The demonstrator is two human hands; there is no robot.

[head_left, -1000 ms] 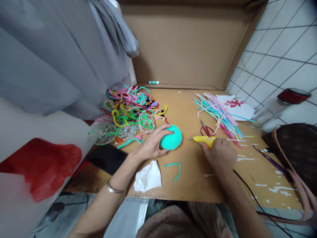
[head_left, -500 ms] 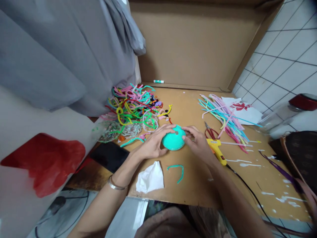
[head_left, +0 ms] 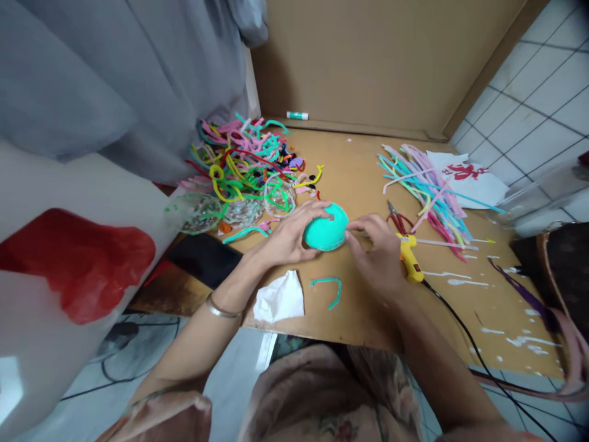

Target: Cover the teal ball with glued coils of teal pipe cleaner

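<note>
A turquoise dome (head_left: 326, 229) with a small grey spot near its top is in the middle of the table. My left hand (head_left: 294, 234) wraps round its left side, thumb below and fingers above. At the dome's right edge, my right hand (head_left: 375, 248) has its thumb and index finger pinched together; whether something thin is between them is too small to tell. A bent turquoise pipe cleaner (head_left: 339, 293) and a crumpled white cloth (head_left: 280, 297) lie nearer to me.
Tangled pipe cleaners (head_left: 243, 159) lie back left, beside a black phone (head_left: 205, 260). To the right are straight pipe cleaners (head_left: 426, 184), red-handled scissors (head_left: 399, 220) and a yellow glue gun (head_left: 410, 258) with its cord. A glue stick (head_left: 297, 115) is at the back.
My right hand has shifted from gripping the dome's upper right side to a pinch at its right edge. The camera view has tilted downward, and the dome looks slightly turned.
</note>
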